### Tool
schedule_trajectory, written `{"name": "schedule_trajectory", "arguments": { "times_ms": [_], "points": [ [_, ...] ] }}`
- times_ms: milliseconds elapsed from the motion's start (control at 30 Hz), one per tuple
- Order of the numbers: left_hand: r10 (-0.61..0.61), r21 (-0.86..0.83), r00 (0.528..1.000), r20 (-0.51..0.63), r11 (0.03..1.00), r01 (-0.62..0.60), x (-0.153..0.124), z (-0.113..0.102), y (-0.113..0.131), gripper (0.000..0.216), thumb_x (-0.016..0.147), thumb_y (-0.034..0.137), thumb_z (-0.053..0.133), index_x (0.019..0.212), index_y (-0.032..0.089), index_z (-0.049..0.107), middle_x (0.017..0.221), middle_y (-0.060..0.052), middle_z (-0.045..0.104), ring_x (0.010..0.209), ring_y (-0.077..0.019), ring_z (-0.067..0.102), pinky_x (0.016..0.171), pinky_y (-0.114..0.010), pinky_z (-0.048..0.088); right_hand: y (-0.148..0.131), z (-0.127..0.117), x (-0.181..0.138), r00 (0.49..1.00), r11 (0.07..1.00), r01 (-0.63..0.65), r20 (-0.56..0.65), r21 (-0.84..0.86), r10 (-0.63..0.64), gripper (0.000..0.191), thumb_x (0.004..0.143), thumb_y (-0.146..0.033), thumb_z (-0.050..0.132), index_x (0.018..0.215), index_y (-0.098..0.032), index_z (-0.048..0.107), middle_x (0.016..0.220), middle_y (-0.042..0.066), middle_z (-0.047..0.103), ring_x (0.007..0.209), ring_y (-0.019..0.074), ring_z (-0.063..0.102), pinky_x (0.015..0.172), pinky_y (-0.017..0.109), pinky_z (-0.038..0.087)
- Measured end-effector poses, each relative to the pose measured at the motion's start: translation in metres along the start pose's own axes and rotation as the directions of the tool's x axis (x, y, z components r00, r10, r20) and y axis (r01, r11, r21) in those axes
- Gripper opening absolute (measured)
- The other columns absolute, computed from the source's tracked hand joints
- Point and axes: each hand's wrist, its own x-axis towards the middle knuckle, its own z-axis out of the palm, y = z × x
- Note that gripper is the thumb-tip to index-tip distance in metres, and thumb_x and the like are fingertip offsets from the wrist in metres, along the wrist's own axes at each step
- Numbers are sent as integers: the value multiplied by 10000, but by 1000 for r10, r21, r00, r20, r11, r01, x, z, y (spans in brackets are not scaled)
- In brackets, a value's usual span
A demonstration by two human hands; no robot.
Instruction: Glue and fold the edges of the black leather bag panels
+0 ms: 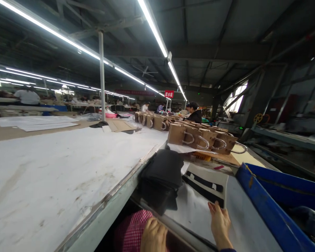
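My right hand [219,224] is at the near edge of a pale beige panel [222,176], thumb and fingers pinched there by the end of a black strip [202,190]. A second black strip [203,180] lies across the panel, and small white pieces show beside the strips. The panel rests on a white-topped work surface. Lower down, my left hand [154,235] lies closed by the surface's near edge, its fingers curled; what is under them is hidden. Left of the panel sits a thick stack of folded black material [161,175].
A long white-covered table [55,175] spans the left. Rows of brown bags with clear-wrapped handles [190,136] stand ahead. At the right is a blue bin [267,206]. A person in dark clothing [195,113] is beyond the bags, with other people farther back.
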Motion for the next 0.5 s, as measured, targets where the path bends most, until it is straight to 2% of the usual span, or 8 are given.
{"name": "schedule_trajectory", "arguments": {
  "times_ms": [133,200,267,333,400,467,500],
  "points": [
    [-152,-163,982,111,972,169,4,-18,17,247,901,76,496,778,198,672,766,-38,704,808,-233,669,895,-480,504,-29,-48,-44,1000,989,17,20,145,-20,242,833,-339,758,895,-161,605,873,-11,664,744,149,672,690,342,612],
    [-239,-249,951,199,926,285,7,-27,22,118,914,186,598,836,176,685,810,-32,702,902,-243,665,977,-530,458,-53,-72,-59,998,981,13,59,195,-25,338,723,-386,821,906,-189,615,888,-23,686,764,170,693,713,382,634],
    [-322,-338,901,291,846,412,13,-33,27,158,906,307,667,953,158,690,866,-28,702,990,-248,659,1050,-563,403,-78,-92,-70,995,973,-15,101,230,-9,416,640,-412,868,915,-212,629,877,-36,701,756,177,704,708,393,646],
    [-397,-429,833,386,721,543,19,-39,33,309,906,377,679,1120,155,663,1034,-59,708,1113,-263,634,1088,-568,381,-99,-108,-81,990,966,-63,136,253,29,441,556,-394,919,824,-215,619,793,-54,694,690,168,700,661,372,653],
    [-455,-504,739,498,541,673,25,-48,42,400,938,416,631,1247,162,607,1244,-103,658,1201,-275,602,1057,-545,440,-114,-120,-91,983,956,-116,168,268,72,470,481,-374,956,716,-206,585,709,-62,677,616,157,685,597,335,648],
    [-476,-536,624,619,324,779,28,-60,51,445,975,478,543,1281,157,581,1333,-137,612,1193,-276,618,945,-488,541,-122,-132,-101,974,946,-163,199,280,108,469,457,-375,968,701,-210,603,679,-59,680,570,145,671,544,292,634],
    [-469,-536,569,675,218,816,29,-68,57,482,972,520,519,1268,145,586,1314,-153,624,1158,-281,641,860,-453,583,-123,-137,-105,967,944,-180,225,278,118,448,475,-378,965,728,-220,631,694,-52,696,564,143,671,535,280,630]
  ]
}}
